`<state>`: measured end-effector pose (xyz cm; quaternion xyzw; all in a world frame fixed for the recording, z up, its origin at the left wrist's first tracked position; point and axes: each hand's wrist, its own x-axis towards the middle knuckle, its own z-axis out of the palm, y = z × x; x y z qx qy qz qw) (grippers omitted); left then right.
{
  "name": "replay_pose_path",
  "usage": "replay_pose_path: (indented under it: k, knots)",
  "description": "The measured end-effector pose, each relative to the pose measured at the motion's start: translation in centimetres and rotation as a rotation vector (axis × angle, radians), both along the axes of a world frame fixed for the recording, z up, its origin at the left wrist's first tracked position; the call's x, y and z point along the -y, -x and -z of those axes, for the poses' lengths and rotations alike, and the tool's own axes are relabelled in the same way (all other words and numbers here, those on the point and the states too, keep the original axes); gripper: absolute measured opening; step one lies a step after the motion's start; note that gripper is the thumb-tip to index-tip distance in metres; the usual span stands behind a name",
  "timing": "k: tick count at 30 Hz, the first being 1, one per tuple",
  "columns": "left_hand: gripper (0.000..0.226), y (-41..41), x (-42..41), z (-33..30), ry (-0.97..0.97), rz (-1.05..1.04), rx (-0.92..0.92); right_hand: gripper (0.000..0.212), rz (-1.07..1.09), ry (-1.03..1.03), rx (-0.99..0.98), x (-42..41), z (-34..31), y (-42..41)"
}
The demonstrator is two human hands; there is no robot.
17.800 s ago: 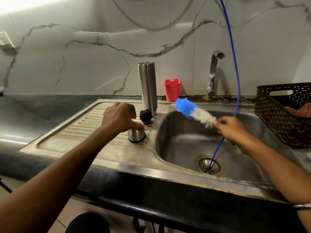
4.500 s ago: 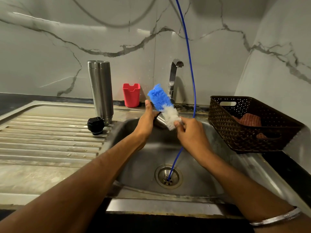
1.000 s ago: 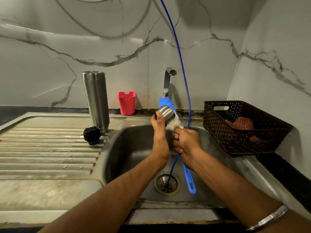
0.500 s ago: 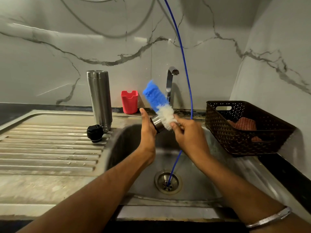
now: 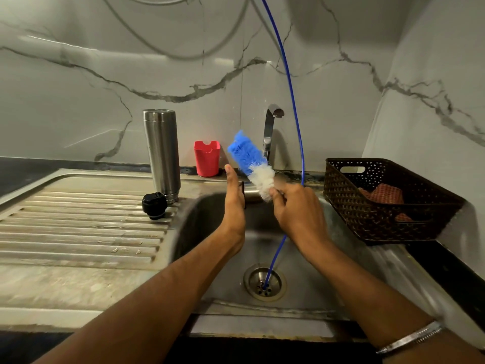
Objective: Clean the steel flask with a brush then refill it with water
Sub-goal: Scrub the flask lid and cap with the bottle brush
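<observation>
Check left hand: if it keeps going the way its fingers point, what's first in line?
Left hand points up and away toward the back ledge. First in line looks like the brush head, just right of the fingertips; the red cup sits left of that line. Depth unclear.

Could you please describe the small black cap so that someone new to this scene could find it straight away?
Start at the steel sink and look to the ribbed draining board on its left. Near the board's back right corner stands a tall steel flask; the cap sits at its foot, in front and slightly left. It is the only black, knob-shaped thing there.
</observation>
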<state>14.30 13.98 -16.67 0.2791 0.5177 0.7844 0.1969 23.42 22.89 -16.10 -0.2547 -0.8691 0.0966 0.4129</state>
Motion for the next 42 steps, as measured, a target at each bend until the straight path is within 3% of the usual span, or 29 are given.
replay_pose_path:
  k: [3,5,7,12,15,19,22,23,26,30,34,40,42]
  knots:
    - [0.076,0.9,0.0,0.2,-0.042,0.004,0.024,0.039,-0.093,-0.042,0.052,1.1,0.6,0.0]
    - [0.078,1.1,0.2,0.1,-0.036,0.000,0.006,0.038,-0.069,-0.012,0.036,0.6,0.8,0.2]
    - [0.076,0.9,0.1,0.0,-0.033,-0.004,0.011,0.032,-0.034,0.113,-0.030,-0.4,0.9,0.6]
    - [0.109,2.0,0.4,0.2,-0.098,-0.024,0.147,0.022,-0.211,0.326,-0.180,0.6,1.3,0.8]
    - [0.127,2.2,0.6,0.3,-0.083,0.028,0.243,0.020,-0.211,0.420,-0.220,0.0,1.3,0.9]
    - [0.105,3.1,0.9,0.1,-0.069,0.026,0.312,0.020,-0.260,0.498,-0.223,0.5,1.5,0.7]
    - [0.042,3.3,1.2,-0.1,-0.087,0.071,0.338,0.020,-0.246,0.589,-0.252,0.2,1.4,0.5]
    - [0.039,3.1,1.2,-0.3,-0.090,0.098,0.328,0.022,-0.240,0.634,-0.272,0.1,1.4,0.5]
    - [0.072,3.1,0.9,0.0,0.019,0.144,0.160,0.024,-0.274,0.782,-0.325,0.2,1.4,0.3]
    - [0.076,4.0,1.0,0.9,0.105,0.161,-0.062,0.020,-0.335,0.871,-0.388,0.7,1.1,-0.1]
    - [0.063,3.5,1.6,0.8,0.174,0.162,-0.159,0.018,-0.299,0.808,-0.426,0.4,0.8,-0.4]
    - [0.051,2.4,4.2,-0.9,0.232,0.053,-0.032,0.014,-0.408,0.734,-0.350,1.4,1.1,-0.7]
    - [0.041,2.0,6.4,-1.3,0.311,0.008,-0.077,0.017,-0.453,0.684,-0.258,1.5,1.1,-0.6]
